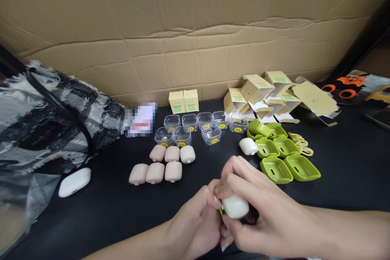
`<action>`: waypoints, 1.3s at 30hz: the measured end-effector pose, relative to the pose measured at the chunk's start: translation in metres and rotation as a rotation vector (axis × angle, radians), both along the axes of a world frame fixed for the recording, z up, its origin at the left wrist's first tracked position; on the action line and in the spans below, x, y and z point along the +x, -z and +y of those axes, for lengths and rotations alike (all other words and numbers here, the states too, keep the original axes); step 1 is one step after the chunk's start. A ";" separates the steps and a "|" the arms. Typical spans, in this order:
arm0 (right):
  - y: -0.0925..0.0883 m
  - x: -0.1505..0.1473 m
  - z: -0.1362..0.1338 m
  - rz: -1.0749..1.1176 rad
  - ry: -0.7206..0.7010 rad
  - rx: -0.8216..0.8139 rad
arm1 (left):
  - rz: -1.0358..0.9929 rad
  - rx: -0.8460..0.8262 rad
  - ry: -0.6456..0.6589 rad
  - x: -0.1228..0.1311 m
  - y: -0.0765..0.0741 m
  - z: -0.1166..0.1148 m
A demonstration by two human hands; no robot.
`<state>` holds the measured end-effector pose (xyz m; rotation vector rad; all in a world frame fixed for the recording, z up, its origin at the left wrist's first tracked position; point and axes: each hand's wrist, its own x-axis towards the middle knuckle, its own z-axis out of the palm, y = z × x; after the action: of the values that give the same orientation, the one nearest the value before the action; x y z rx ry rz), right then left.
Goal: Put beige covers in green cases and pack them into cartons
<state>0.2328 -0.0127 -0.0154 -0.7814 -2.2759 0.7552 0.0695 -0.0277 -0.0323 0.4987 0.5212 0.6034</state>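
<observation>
In front of me, my left hand [195,219] and my right hand [262,207] close together around a small white rounded case [236,206]. A sliver of green shows along its edge, mostly hidden by the fingers. My right thumb and fingers wrap the white case, while my left fingertips pinch at its left end. Just beyond my right hand lies another white rounded case [248,146], beside several green open shells [275,169]. Cream-yellow loops [300,144] rest at the shells' right side.
Several pinkish rounded cases [155,172] and a white one [187,154] sit left of centre. Behind them stand clear plastic cups [211,134], two small boxes [183,101] and opened cartons [258,91]. A white earbud case [74,182] and a fringed bag [61,109] are left; an orange toy [349,85] is right.
</observation>
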 end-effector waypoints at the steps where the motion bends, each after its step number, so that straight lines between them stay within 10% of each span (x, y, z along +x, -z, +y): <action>1: -0.002 0.001 0.000 0.006 -0.017 -0.052 | 0.007 0.007 0.000 0.000 0.001 0.000; 24: -0.003 0.015 0.010 0.184 -0.097 -0.341 | 0.113 0.294 0.036 -0.009 -0.001 0.005; 32: -0.016 0.029 0.035 0.533 0.152 -0.205 | 1.033 1.512 -0.134 -0.023 -0.045 0.025; 39: -0.018 0.038 0.052 0.550 0.212 -0.267 | 1.210 1.759 -0.233 -0.008 -0.042 0.090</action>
<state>0.2706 0.0388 0.0024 -0.7997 -1.5979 1.0374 0.0619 0.0625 0.0096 2.5907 1.1076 0.8442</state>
